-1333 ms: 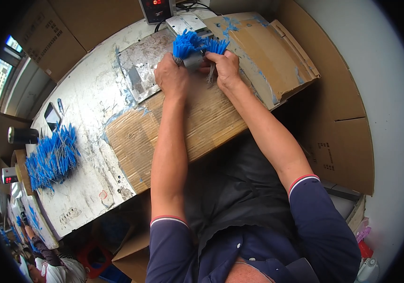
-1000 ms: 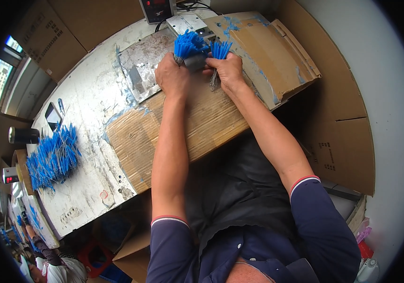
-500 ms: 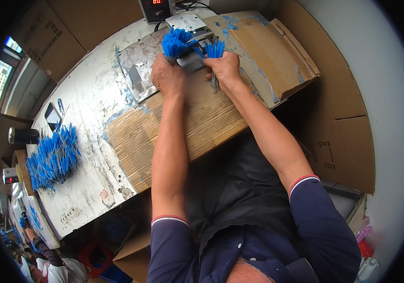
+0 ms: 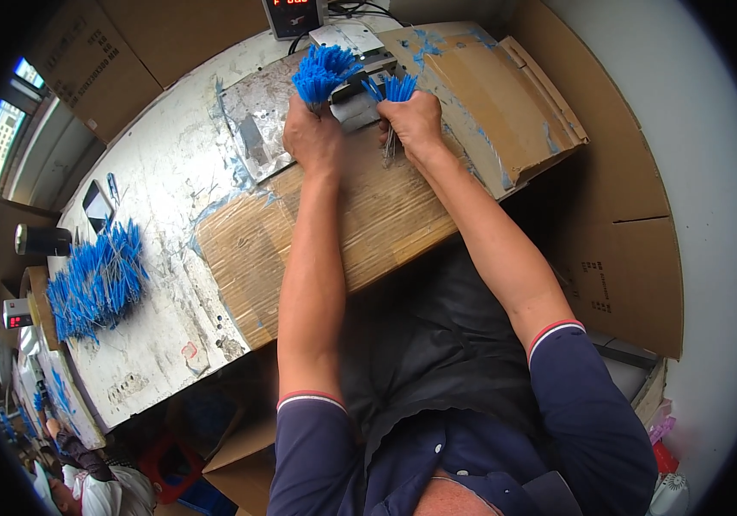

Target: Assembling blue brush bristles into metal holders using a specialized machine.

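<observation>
- Held apart, one on either side of a grey metal block [image 4: 355, 112], at the far part of the white table [image 4: 166, 185]: both hands.
- Clamped in the left hand [image 4: 310, 138]: larger bundle [image 4: 324, 73] of thin blue-ended pieces, blue ends fanned out beyond the fist, away from the body.
- Clamped between thumb and fingers of the right hand [image 4: 413, 120]: smaller bundle [image 4: 398, 88] of the same kind, blue ends upward in view, grey stems hanging out below the hand.
- Contact between either bundle and the grey metal block: cannot tell.
- To the left of the left hand: worn metal plate [image 4: 252, 129], lying flat.
- Under the forearms, at the near edge: brown taped cardboard slab [image 4: 239, 249].
- Right of the right hand: taped cardboard box [image 4: 506, 103], with blue scraps about.
- Beyond the hands: dark device [image 4: 293, 19] with red lit display, cables behind.
- Well apart, on the left side: loose pile [image 4: 97, 279] of blue-ended pieces; near it, a black cylinder [image 4: 42, 240] and a phone [image 4: 96, 205].
- At lower left, away from the work: another person [image 4: 115, 492], in light clothing with dark sleeves.
</observation>
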`<state>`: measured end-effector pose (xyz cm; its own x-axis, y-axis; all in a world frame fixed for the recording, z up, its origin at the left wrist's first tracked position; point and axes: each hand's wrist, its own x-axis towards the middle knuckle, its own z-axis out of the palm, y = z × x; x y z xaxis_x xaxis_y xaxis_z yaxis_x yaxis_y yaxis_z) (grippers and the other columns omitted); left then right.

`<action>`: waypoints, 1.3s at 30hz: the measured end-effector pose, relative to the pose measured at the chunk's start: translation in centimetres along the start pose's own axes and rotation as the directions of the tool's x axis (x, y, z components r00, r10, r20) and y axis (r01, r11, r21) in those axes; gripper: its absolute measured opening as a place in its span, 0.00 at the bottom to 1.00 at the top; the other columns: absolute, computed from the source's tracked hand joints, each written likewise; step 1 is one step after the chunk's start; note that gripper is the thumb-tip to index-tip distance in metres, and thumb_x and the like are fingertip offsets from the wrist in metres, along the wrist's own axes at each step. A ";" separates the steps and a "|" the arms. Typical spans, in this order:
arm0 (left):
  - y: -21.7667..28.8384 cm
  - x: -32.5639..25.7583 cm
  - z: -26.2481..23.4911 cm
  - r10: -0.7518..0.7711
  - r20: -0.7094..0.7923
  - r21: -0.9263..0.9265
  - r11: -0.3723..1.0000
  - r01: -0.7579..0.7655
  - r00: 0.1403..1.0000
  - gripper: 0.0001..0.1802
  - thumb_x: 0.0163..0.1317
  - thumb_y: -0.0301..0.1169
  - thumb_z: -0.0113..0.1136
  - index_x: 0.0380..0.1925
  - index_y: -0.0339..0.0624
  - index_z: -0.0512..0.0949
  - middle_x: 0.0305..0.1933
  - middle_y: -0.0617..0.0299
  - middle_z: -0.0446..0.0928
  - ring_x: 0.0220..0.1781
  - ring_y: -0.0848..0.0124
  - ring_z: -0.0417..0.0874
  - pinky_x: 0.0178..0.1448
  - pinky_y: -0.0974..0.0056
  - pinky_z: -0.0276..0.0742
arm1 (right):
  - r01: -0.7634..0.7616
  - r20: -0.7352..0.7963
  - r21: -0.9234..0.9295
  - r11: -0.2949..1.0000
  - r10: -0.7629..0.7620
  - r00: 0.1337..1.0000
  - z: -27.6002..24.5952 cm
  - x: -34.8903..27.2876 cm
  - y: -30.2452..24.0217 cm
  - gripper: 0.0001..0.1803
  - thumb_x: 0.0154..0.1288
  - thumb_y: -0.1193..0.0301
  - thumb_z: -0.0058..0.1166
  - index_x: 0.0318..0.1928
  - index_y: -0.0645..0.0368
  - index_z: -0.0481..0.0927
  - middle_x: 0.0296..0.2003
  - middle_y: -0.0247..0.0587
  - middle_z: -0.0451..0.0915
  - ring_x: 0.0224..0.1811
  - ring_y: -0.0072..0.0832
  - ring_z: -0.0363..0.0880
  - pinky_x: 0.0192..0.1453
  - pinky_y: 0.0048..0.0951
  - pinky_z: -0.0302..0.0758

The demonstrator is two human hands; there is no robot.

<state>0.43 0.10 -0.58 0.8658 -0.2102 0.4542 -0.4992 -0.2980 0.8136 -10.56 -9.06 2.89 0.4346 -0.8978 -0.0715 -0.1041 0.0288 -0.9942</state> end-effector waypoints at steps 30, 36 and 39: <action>0.4 -0.2 0.0 0.102 0.120 0.042 0.993 -0.108 0.988 0.08 0.61 0.31 0.66 0.37 0.41 0.80 0.34 0.47 0.84 0.39 0.44 0.86 0.44 0.45 0.78 | -0.033 -0.005 0.267 0.963 0.035 0.999 0.6 0.4 0.3 0.03 0.57 0.80 0.64 0.29 0.66 0.82 0.23 0.44 0.83 0.18 0.30 0.82 0.19 0.32 0.82; 0.4 -0.2 0.0 0.120 0.173 0.102 0.985 -0.138 0.978 0.06 0.60 0.29 0.64 0.37 0.42 0.81 0.33 0.46 0.84 0.39 0.45 0.86 0.44 0.45 0.78 | 0.003 0.073 0.277 0.961 -0.024 0.997 -0.8 0.0 1.1 0.05 0.59 0.76 0.63 0.27 0.62 0.82 0.20 0.37 0.80 0.14 0.23 0.75 0.16 0.26 0.73; 0.2 -0.1 0.0 0.100 0.193 0.122 0.985 -0.125 0.976 0.11 0.64 0.38 0.66 0.39 0.45 0.81 0.34 0.45 0.85 0.41 0.44 0.87 0.45 0.45 0.78 | 0.009 0.106 0.302 0.953 -0.043 0.993 -1.1 0.0 1.5 0.05 0.59 0.76 0.64 0.28 0.61 0.82 0.19 0.34 0.78 0.13 0.20 0.72 0.15 0.23 0.69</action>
<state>0.21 0.05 -0.43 0.7883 -0.4149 0.4544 -0.6041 -0.3811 0.6999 -11.71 -9.46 1.54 0.5310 -0.8465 -0.0368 0.1749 0.1520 -0.9728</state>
